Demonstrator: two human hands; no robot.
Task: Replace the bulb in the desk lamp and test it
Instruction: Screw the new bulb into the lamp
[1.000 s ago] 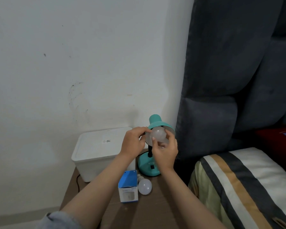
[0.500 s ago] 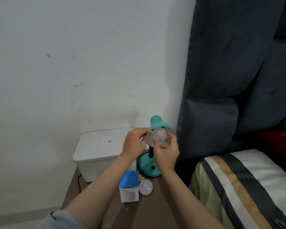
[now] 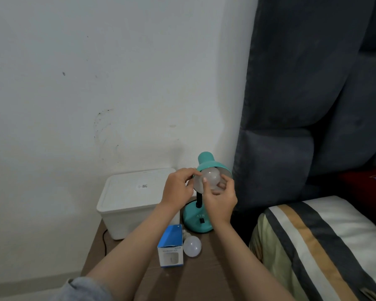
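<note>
A teal desk lamp point(image 3: 197, 220) stands on the brown bedside table point(image 3: 200, 279), its shade point(image 3: 213, 165) tipped toward me. A frosted white bulb point(image 3: 213, 177) sits in the mouth of the shade. My right hand point(image 3: 220, 202) grips that bulb from below with its fingertips. My left hand point(image 3: 179, 187) pinches the left rim of the shade. A second white bulb point(image 3: 192, 247) lies on the table beside a blue and white bulb box point(image 3: 170, 246). The lamp's socket is hidden inside the shade.
A white lidded plastic bin point(image 3: 131, 200) stands at the table's back left against the white wall. A black cable point(image 3: 104, 240) hangs at the table's left edge. A dark grey padded headboard point(image 3: 302, 127) and a striped pillow point(image 3: 323, 246) lie to the right.
My right hand's fingers have shifted around the bulb, the thumb now lower on it. The left hand stays on the shade. The view has drifted slightly.
</note>
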